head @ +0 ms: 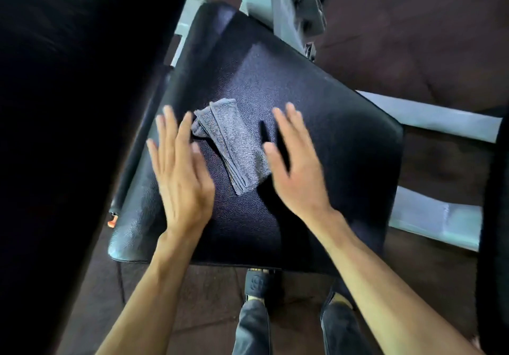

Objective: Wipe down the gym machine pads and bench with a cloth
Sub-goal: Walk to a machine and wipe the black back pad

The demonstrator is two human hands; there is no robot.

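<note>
A folded grey cloth (234,145) lies on the black padded seat (316,123) of the gym machine, near its middle. My left hand (179,172) hovers open just left of the cloth, fingers spread and blurred. On the other side, my right hand (294,164) is open too, its thumb close to the cloth's lower edge. Neither hand holds the cloth. A large black back pad (68,106) fills the left of the view.
The pale grey metal frame (294,4) of the machine rises behind the seat, and grey bars (429,117) run along the right. A black upright (493,230) stands at the right edge. My feet in dark slippers (259,285) rest on the brown floor below the seat.
</note>
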